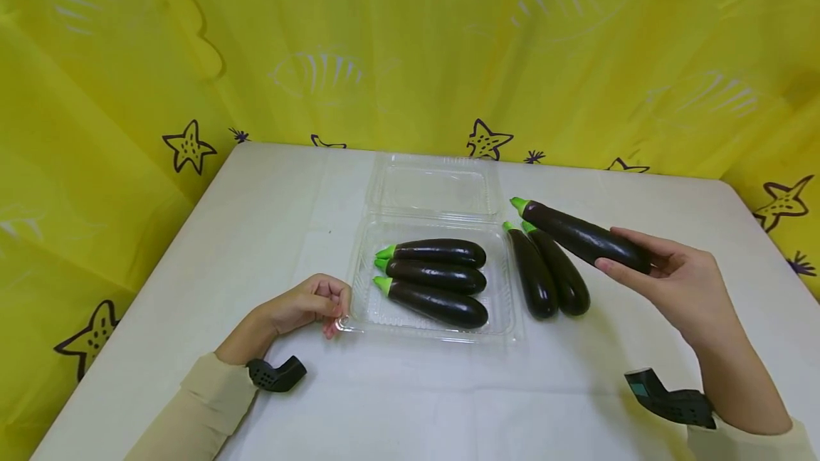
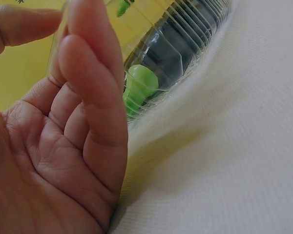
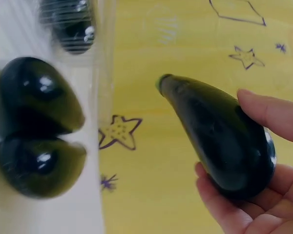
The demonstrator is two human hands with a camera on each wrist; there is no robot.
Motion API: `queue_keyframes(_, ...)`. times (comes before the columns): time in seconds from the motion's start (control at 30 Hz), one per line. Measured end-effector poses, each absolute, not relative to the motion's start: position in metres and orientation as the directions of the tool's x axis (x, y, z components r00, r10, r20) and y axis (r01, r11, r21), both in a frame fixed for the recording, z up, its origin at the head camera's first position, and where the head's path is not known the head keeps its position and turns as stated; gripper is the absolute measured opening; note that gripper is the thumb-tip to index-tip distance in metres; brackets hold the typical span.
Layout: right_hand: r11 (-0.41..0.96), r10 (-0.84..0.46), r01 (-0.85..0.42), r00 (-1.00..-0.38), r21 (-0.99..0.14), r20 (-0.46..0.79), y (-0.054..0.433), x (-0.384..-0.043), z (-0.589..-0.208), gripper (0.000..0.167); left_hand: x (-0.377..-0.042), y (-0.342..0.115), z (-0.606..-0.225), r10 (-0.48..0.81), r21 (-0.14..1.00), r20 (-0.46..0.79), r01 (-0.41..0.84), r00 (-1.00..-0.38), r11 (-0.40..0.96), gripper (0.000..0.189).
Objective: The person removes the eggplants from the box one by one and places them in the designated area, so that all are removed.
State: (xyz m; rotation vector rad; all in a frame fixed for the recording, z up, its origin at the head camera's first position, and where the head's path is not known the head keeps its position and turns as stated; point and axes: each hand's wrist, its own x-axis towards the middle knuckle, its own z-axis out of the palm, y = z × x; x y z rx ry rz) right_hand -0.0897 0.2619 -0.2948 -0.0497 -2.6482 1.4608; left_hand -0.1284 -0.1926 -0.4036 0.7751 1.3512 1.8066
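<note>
My right hand [image 1: 679, 276] grips a dark eggplant [image 1: 586, 237] by its thick end, its green stem pointing to the far left. In the right wrist view, thumb and fingers hold this eggplant [image 3: 219, 136] from opposite sides. Two more eggplants [image 1: 537, 279] lie side by side on the table, left of the hand. A clear plastic clamshell box [image 1: 423, 334] stands with its lid laid back; three eggplants [image 1: 438, 279] lie in its base, stems to the left. At the base's near left corner, my left hand [image 1: 314, 302] pinches the rim; the left wrist view shows curled fingers [image 2: 95, 97] beside the ribbed wall.
The box's transparent lid [image 1: 435, 187] lies flat toward the table's far edge. A white cloth covers the table [image 1: 410, 404]. Yellow sheeting [image 1: 410, 55] with starfish and fish drawings hangs behind and at both sides. A black camera mount [image 1: 277, 374] sits on each wrist.
</note>
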Motion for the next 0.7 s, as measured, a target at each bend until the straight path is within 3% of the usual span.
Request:
queue_keyframes(0.2,0.494,0.143,0.033,-0.989,-0.869,0.043,0.272,-0.093,-0.308,0.046,-0.129,-0.192,-0.404,0.839,0.964,0.037,-0.202,-0.543,-0.173,0.017)
queue_keyframes(0.43,0.578,0.208,0.112,-0.978,-0.808,0.013,0.288,-0.096,-0.326,0.054,-0.13,-0.192,-0.405,0.846,0.961,0.06,-0.198,-0.53,-0.192,0.016)
queue_keyframes(0.7,0.564,0.245,0.153,-0.97,-0.812,-0.013,0.323,-0.106,-0.369,0.055,-0.129,-0.192,-0.404,0.844,0.961,0.056,-0.202,-0.533,-0.191,0.014)
